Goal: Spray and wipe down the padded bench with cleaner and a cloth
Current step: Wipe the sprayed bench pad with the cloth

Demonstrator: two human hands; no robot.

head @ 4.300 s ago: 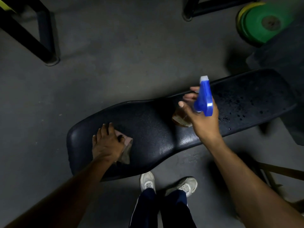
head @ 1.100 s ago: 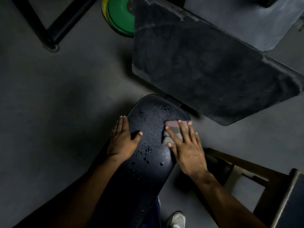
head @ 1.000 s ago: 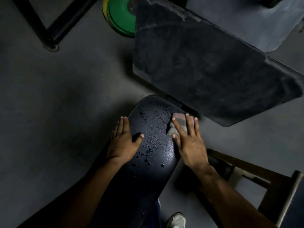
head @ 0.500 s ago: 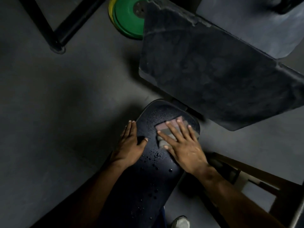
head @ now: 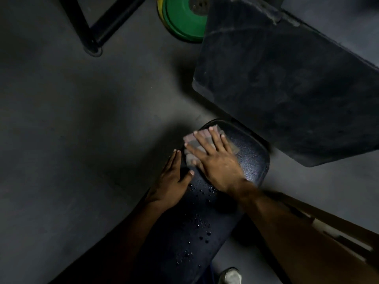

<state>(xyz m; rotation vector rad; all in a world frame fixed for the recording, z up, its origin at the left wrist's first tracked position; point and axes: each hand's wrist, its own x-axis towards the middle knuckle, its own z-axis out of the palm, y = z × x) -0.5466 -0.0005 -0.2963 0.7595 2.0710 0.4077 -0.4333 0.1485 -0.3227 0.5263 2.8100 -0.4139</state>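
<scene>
The black padded bench [head: 252, 165] runs from bottom centre up to a rounded far end, with spray droplets beaded along its middle. A pinkish-grey cloth [head: 192, 143] lies near the far left corner of the pad. My right hand [head: 217, 160] presses flat on the cloth with fingers spread. My left hand [head: 174, 181] rests flat on the bench's left edge, fingers over the side, thumb on the pad. The spray bottle is not in view.
A large dark slanted pad [head: 287, 78] stands just beyond the bench's far end. A green weight plate [head: 182, 19] leans behind it. A black metal frame foot [head: 92, 46] is at upper left. A wooden frame [head: 328, 222] sits at lower right. One shoe [head: 229, 275] shows below.
My right hand has slid the cloth leftward across the far end of the bench, from its right edge to its left corner. The left hand stays on the left edge. Earlier the right hand held the spray bottle.
</scene>
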